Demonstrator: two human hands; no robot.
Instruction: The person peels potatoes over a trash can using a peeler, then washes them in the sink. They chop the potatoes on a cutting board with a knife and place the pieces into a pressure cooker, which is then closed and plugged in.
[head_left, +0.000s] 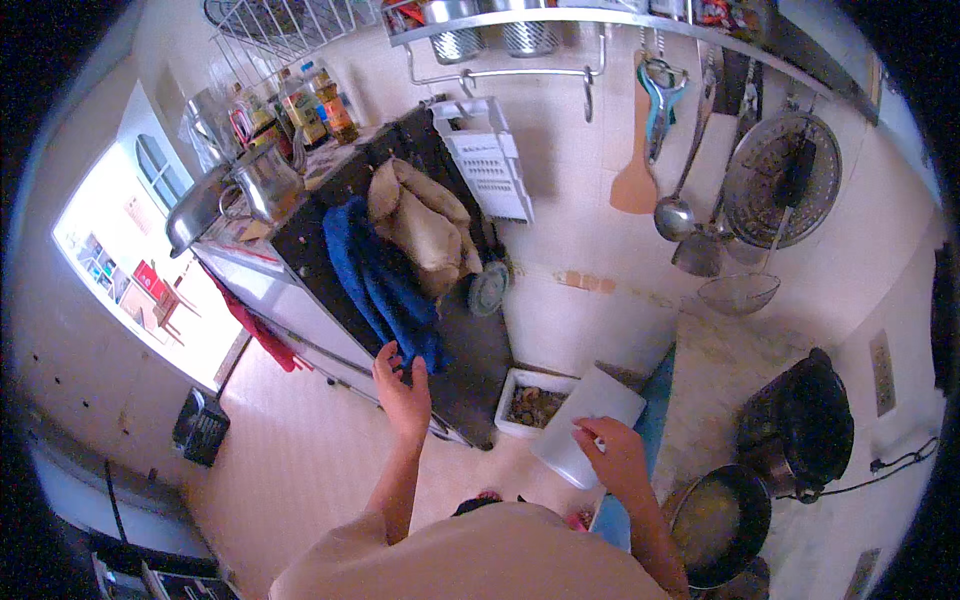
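My left hand (403, 390) is raised with its fingers apart, just in front of the lower end of a blue towel (375, 277). The towel hangs on the dark side of a cabinet, beside a beige cloth (424, 225). Over the right part of a pale, flat lid or board (562, 442) is my right hand (611, 450), its thumb and forefinger curled; whether it touches or holds that piece cannot be told. Partly beside the pale piece, a white container (506, 409) stands low by the wall with brownish contents that cannot be named.
On the right counter (694, 390) stand a frying pan (709, 525) and a black appliance or pot (810, 427). A ladle (673, 217), a wooden spatula (634, 187) and a round strainer (784, 180) hang on the wall. A metal pot (266, 184) and bottles stand on the left cabinet.
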